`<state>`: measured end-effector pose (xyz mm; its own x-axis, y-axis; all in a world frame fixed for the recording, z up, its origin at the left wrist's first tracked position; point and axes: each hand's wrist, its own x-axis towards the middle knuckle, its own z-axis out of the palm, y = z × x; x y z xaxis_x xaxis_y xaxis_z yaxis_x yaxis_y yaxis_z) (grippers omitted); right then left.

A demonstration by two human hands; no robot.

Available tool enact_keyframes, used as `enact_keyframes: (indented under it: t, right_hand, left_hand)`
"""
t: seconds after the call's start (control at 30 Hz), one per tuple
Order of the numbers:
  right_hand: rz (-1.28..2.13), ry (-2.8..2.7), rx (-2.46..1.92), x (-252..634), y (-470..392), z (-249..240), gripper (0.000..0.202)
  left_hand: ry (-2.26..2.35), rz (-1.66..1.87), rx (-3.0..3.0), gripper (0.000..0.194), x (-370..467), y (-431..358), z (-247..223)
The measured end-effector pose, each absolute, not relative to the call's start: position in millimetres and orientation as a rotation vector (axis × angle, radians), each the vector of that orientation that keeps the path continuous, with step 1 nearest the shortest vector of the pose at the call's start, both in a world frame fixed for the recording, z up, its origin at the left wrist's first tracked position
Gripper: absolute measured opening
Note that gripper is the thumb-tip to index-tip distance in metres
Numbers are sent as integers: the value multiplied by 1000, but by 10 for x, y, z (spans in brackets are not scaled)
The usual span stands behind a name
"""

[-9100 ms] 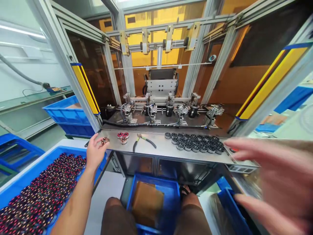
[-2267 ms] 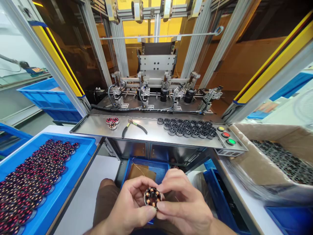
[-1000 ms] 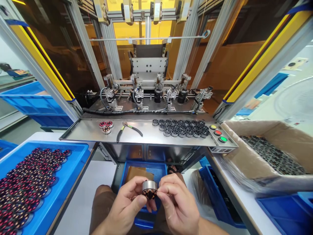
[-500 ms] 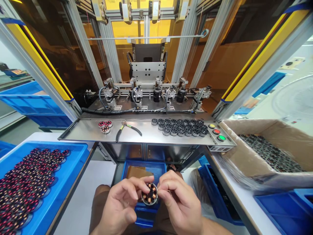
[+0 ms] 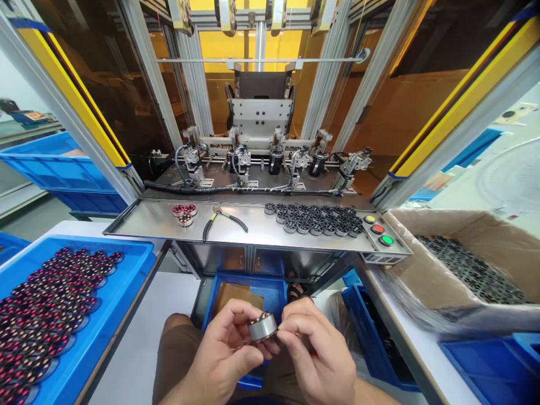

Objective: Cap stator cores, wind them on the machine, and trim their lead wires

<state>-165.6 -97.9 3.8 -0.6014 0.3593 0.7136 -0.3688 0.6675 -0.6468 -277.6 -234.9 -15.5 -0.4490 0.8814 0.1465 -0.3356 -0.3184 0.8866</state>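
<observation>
My left hand (image 5: 238,340) grips a wound motor stator (image 5: 264,328) by its edge, fingers curled round behind it. The stator is tilted, its shiny metal side wall facing me and copper windings showing along the top. At its right edge my right hand (image 5: 316,343) is closed in a pinch of thumb and forefinger on a thin wire end, mostly hidden by the fingertips. Both hands are above my lap, in front of the machine's metal shelf (image 5: 236,232).
On the shelf are a few wound stators (image 5: 184,215), pliers (image 5: 223,219), rows of black unwound stators (image 5: 314,218) and coloured push buttons (image 5: 378,229). A blue tray (image 5: 141,250) of wound stators stands left, a lined carton (image 5: 405,225) right. Winding machinery (image 5: 270,163) lies behind.
The stator has been turned from its wound face toward me to its side wall. My left fingers have wrapped round it; the right hand keeps its pinch. The view has shifted slightly.
</observation>
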Motion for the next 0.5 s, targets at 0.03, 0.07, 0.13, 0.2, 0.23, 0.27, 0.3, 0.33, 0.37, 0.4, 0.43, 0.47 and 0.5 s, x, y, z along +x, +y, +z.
enact_keyframes:
  t: [0.03, 0.07, 0.13, 0.2, 0.23, 0.27, 0.3, 0.33, 0.37, 0.4, 0.43, 0.47, 0.5]
  right_hand:
    - [1067, -1949, -30, -1668, -998, 15, 13]
    - [1131, -1927, -71, -1680, -1015, -8, 14]
    - [1288, -1884, -153, -1701, -1044, -42, 18]
    - [1475, -1831, -206, -1715, -1061, -60, 24]
    - [1568, -1802, -215, -1721, -1065, -66, 25]
    - [1649, -1770, -220, -1726, -1065, -73, 27]
    - [1715, -1743, -224, -1734, -1064, -83, 27]
    - [1763, -1720, -226, -1747, -1060, -97, 27]
    - [1796, -1702, -220, -1765, -1055, -116, 27]
    - [1813, -1689, -211, -1786, -1051, -135, 27]
    - [1808, -1684, -204, -1808, -1050, -152, 26]
    - [1773, -1682, -212, -1823, -1053, -160, 26]
    - [1711, -1691, -221, -1827, -1061, -154, 26]
  left_hand:
    - [1128, 1932, 895, 26, -2776, -2350, -161]
    - [1215, 1990, 984, 27, -2778, -2349, -165]
    - [1379, 2054, 1181, 39, -2788, -2343, -166]
    - [1491, 2048, 1330, 52, -2800, -2332, -159]
    - [1530, 2040, 1370, 55, -2806, -2328, -157]
    - [1565, 2034, 1384, 57, -2812, -2327, -158]
    - [1590, 2035, 1379, 57, -2817, -2330, -162]
    - [1603, 2038, 1359, 55, -2821, -2340, -170]
    - [1608, 2041, 1328, 53, -2821, -2354, -180]
    - [1599, 2044, 1292, 50, -2815, -2373, -188]
    - [1585, 2052, 1245, 45, -2802, -2393, -191]
    - [1575, 2064, 1180, 40, -2778, -2408, -187]
    - [1571, 2079, 1101, 35, -2745, -2413, -176]
